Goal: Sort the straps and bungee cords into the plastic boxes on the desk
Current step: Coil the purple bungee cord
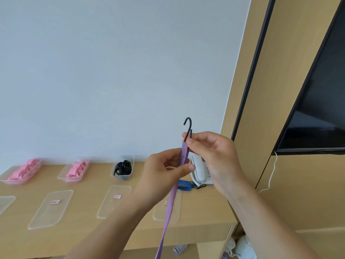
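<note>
Centrally, a flat purple-and-pink woven bungee cord (pixel 172 200) is held upright above the light wooden desk (pixel 84 236). Its black metal hook (pixel 189 120) is uppermost, and its tail runs down out of the lower edge of the view. The right hand (pixel 214 157) pinches the shank of the hook between thumb and forefinger. The left hand (pixel 162 171) pinches the cord just below, between the thumb and the curled fingers.

Three clear plastic boxes stand along the back of the desk, against the white wall (pixel 112 71). The leftmost box (pixel 11 179) and the middle box (pixel 74 179) each hold pink straps (pixel 24 171). The right box (pixel 122 176) holds black cords (pixel 123 167).

Nearer the viewer, transparent lids (pixel 50 210) bearing small red-edged labels lie flat on the desk; one of them lies partly behind the left forearm and the hanging cord. A blue bungee cord (pixel 183 186) lies on the desk just beside a white corded telephone (pixel 199 172), both partly hidden by the hands. At right, a black screen (pixel 321 109) is set against a tan wooden panel (pixel 298 43).
</note>
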{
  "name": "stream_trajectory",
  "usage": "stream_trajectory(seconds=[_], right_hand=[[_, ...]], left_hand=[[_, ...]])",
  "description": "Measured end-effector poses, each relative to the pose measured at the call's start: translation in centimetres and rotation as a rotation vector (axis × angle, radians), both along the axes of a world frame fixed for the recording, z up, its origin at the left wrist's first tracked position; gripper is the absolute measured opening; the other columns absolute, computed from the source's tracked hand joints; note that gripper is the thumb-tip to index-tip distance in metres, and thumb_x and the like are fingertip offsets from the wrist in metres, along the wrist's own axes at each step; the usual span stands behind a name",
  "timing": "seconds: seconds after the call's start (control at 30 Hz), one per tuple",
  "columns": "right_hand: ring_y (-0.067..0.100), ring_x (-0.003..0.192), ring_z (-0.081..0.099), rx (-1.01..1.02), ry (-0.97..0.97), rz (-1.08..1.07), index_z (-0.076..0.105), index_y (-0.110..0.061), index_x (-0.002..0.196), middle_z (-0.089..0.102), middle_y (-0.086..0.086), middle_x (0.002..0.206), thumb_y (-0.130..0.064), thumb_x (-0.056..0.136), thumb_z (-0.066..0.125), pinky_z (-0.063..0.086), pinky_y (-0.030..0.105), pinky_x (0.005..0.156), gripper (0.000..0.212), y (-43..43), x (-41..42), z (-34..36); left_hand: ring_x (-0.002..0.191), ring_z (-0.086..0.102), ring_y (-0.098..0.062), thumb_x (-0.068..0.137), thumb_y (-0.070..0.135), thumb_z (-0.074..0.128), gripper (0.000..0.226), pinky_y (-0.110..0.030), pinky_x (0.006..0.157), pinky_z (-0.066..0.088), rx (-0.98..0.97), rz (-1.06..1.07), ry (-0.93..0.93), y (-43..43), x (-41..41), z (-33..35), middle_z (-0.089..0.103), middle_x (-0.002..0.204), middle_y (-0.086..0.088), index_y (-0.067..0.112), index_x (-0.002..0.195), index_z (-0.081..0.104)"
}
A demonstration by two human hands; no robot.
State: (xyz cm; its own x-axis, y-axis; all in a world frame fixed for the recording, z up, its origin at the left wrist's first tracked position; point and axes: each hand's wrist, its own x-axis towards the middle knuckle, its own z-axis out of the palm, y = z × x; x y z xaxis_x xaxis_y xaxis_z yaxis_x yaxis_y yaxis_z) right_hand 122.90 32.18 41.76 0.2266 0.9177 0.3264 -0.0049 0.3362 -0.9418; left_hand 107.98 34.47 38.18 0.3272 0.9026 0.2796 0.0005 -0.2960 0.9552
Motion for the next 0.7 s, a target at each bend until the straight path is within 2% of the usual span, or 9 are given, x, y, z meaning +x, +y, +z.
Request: stream_trajectory(seconds=[0.1, 0.2, 0.27, 0.33, 0.43, 0.5, 0.57, 0.63, 0.7], right_hand=[[0.025, 0.081, 0.072, -0.01, 0.046, 0.034, 0.072, -0.002, 0.088, 0.077, 0.012, 0.091, -0.01, 0.083, 0.079, 0.055, 0.045, 0.079, 0.011, 0.3, -0.4, 0.3], [0.029, 0.066, 0.064, -0.009, 0.112, 0.002, 0.059, -0.009, 0.097, 0.075, 0.015, 0.089, -0.014, 0.077, 0.082, 0.048, 0.05, 0.076, 0.031, 0.8, -0.7, 0.4], [0.028, 0.073, 0.068, -0.009, 0.113, -0.047, 0.049, -0.015, 0.105, 0.077, 0.011, 0.089, -0.009, 0.081, 0.08, 0.051, 0.058, 0.088, 0.039, 1.1, -0.8, 0.3], [0.031, 0.084, 0.073, 0.0, 0.138, -0.061, 0.048, -0.016, 0.112, 0.077, 0.011, 0.089, -0.006, 0.086, 0.075, 0.05, 0.061, 0.097, 0.039, 1.3, -0.9, 0.3], [0.033, 0.086, 0.074, 0.012, 0.238, -0.042, 0.052, -0.016, 0.125, 0.077, 0.015, 0.089, -0.007, 0.095, 0.064, 0.056, 0.049, 0.09, 0.034, 1.4, -1.0, 0.7], [0.031, 0.08, 0.073, 0.032, 0.218, -0.032, 0.062, -0.011, 0.121, 0.076, 0.018, 0.089, -0.008, 0.1, 0.056, 0.058, 0.042, 0.082, 0.021, 1.4, -0.9, 1.1], [0.032, 0.079, 0.071, 0.062, 0.158, -0.016, 0.07, -0.008, 0.111, 0.075, 0.02, 0.09, -0.009, 0.102, 0.051, 0.057, 0.038, 0.078, 0.02, 1.4, -0.7, 1.0], [0.036, 0.089, 0.071, 0.089, 0.101, -0.003, 0.073, -0.009, 0.108, 0.074, 0.021, 0.094, -0.012, 0.102, 0.053, 0.057, 0.036, 0.08, 0.021, 1.4, -0.6, 0.5], [0.036, 0.098, 0.07, 0.115, 0.027, 0.001, 0.074, -0.014, 0.109, 0.075, 0.016, 0.099, -0.027, 0.1, 0.055, 0.057, 0.04, 0.086, 0.025, 1.4, -0.6, -0.1]], left_hand=[[0.068, 0.058, -0.009, 0.101, 0.013, 0.063, 0.019, -0.022, 0.07, 0.051, 0.009, 0.016, 0.037, 0.1, 0.0, 0.1, 0.066, 0.07, 0.007, 0.021, 0.095, 0.079], [0.069, 0.064, -0.014, 0.108, 0.013, 0.05, 0.026, -0.031, 0.072, 0.056, -0.079, -0.029, -0.047, 0.2, -0.1, 0.7, 0.076, 0.081, -0.003, 0.008, 0.104, 0.076], [0.07, 0.067, -0.018, 0.108, 0.009, 0.047, 0.023, -0.03, 0.07, 0.059, -0.122, -0.057, -0.112, 0.1, -0.1, 1.0, 0.079, 0.09, -0.011, 0.004, 0.113, 0.069], [0.071, 0.07, -0.02, 0.108, 0.009, 0.047, 0.02, -0.031, 0.07, 0.062, -0.156, -0.053, -0.146, 0.0, 0.0, 1.1, 0.079, 0.094, -0.015, 0.002, 0.114, 0.065], [0.074, 0.072, -0.023, 0.107, 0.011, 0.051, 0.018, -0.035, 0.07, 0.064, -0.192, -0.019, -0.161, 0.4, 0.1, 0.6, 0.078, 0.092, -0.015, 0.001, 0.11, 0.066], [0.075, 0.073, -0.022, 0.106, 0.013, 0.056, 0.015, -0.041, 0.072, 0.065, -0.178, 0.018, -0.125, 0.6, 0.1, 0.3, 0.078, 0.087, -0.011, 0.008, 0.106, 0.07], [0.071, 0.072, -0.021, 0.104, 0.017, 0.06, 0.014, -0.045, 0.074, 0.065, -0.176, 0.059, -0.102, 0.8, 0.2, 0.2, 0.078, 0.08, -0.008, 0.013, 0.106, 0.073], [0.066, 0.069, -0.023, 0.103, 0.018, 0.061, 0.015, -0.045, 0.071, 0.065, -0.214, 0.085, -0.136, 1.1, 0.3, 0.1, 0.076, 0.075, -0.009, 0.011, 0.108, 0.074], [0.062, 0.066, -0.024, 0.104, 0.019, 0.06, 0.02, -0.039, 0.066, 0.061, -0.235, 0.1, -0.17, 1.3, 0.3, 0.2, 0.073, 0.073, -0.009, 0.007, 0.111, 0.074]])
